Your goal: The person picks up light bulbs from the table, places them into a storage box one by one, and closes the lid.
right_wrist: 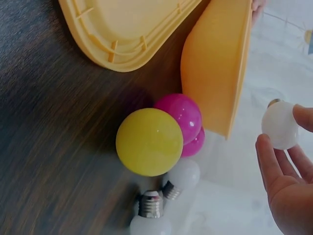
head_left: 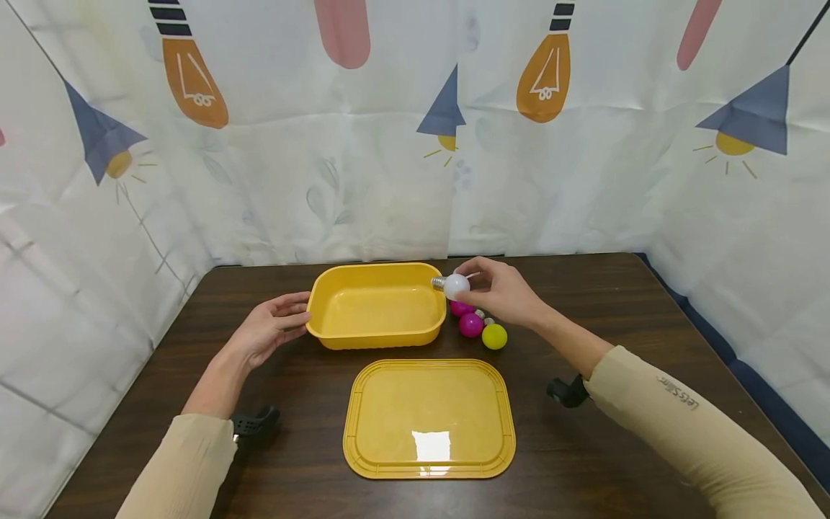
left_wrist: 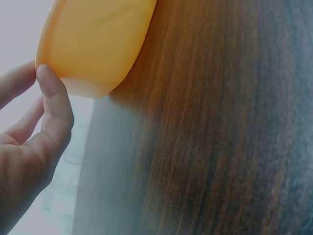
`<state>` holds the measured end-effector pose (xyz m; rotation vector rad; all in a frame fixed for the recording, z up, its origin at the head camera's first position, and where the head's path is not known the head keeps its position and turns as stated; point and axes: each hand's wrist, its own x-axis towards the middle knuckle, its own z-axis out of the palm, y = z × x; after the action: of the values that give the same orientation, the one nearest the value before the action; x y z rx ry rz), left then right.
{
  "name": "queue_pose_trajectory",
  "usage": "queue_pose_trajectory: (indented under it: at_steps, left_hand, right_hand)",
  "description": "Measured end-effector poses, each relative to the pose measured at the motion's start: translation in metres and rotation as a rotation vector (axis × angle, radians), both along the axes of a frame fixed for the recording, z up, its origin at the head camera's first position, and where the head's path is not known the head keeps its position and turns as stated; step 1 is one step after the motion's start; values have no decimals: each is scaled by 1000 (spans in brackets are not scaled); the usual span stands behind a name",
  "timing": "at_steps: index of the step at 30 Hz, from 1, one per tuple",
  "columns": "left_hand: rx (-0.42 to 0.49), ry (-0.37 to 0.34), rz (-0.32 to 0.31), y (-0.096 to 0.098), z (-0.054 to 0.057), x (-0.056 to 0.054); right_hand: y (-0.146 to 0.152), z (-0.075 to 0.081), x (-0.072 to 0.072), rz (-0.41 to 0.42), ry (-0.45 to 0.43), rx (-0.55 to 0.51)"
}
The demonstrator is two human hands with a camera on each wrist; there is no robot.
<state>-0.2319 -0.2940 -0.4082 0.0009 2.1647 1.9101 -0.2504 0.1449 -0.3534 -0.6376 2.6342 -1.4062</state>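
Note:
My right hand (head_left: 496, 290) pinches a white light bulb (head_left: 457, 286) between thumb and fingers, its metal screw base pointing left. The bulb is over the right end rim of a yellow plastic tub (head_left: 375, 339), whose inside shows nothing in the head view. At the tub's left end, my left hand (head_left: 274, 328) holds the rim, with the thumb (left_wrist: 51, 83) against the outer wall. Below the right hand lie two magenta balls (head_left: 470, 325), a yellow ball (right_wrist: 149, 142) and two more white bulbs (right_wrist: 183, 175), mostly hidden in the head view.
A yellow lid (head_left: 428, 404) lies flat on the dark wooden table (head_left: 292, 461), in front of the tub. A printed white cloth (head_left: 389, 187) hangs behind the table and along both sides. Black bands (head_left: 256, 422) are on both wrists.

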Motion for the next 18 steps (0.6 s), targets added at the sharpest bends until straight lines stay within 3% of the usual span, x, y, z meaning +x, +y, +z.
queue_pose_trajectory:
  at_steps: [18]
  left_hand:
    - [-5,11,-17,-1,-1,-1]
  right_hand:
    - [-27,-4,-5,60,6,-58]
